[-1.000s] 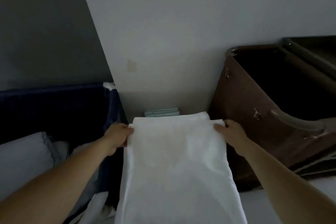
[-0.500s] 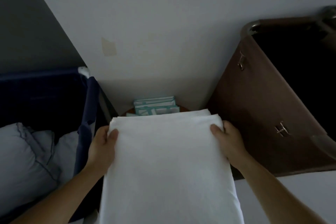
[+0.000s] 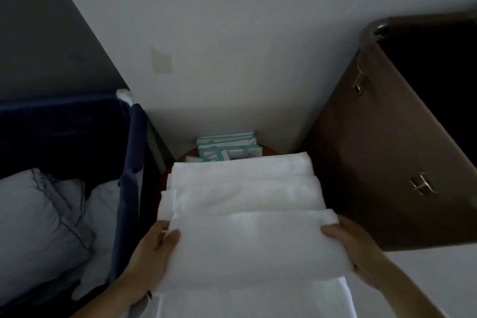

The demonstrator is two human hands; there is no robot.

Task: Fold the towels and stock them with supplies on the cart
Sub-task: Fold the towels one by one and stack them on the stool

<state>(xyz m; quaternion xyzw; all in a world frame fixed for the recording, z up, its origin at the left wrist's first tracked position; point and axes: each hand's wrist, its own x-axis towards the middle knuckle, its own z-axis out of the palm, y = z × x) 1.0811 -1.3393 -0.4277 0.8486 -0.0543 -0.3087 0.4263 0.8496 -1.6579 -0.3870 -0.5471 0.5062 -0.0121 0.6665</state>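
A dim view from above is given, looking down at two bare forearms reaching forward. A folded white towel (image 3: 253, 242) is held at its two short ends in the lower middle of the view. The left hand (image 3: 152, 261) is placed at the towel's left end, with the thumb laid on top and the other fingers mostly hidden beneath the cloth, so the grip is closed on the towel in a pinch. The right hand (image 3: 353, 248) is set likewise at the right end, with its thumb on top and its fingers hidden beneath the cloth. Just beyond the held towel, a stack of folded towels (image 3: 242, 181) is seen, its layers stepped back one behind another; whether the held towel rests on this stack or is lifted above it cannot be told. Behind the stack, against the pale wall (image 3: 258, 33), teal-and-white packets (image 3: 227, 148) are stood on a brown shelf (image 3: 189, 155). To the left, a navy fabric bin (image 3: 67, 131) is filled with pale pillows (image 3: 33, 217). To the right, a brown bag (image 3: 387, 162) is hung open from a metal frame (image 3: 371, 31), and two metal clasps (image 3: 360, 82) are fixed to its side. More flat white cloth (image 3: 253, 299) is seen beneath the held towel at the bottom edge.
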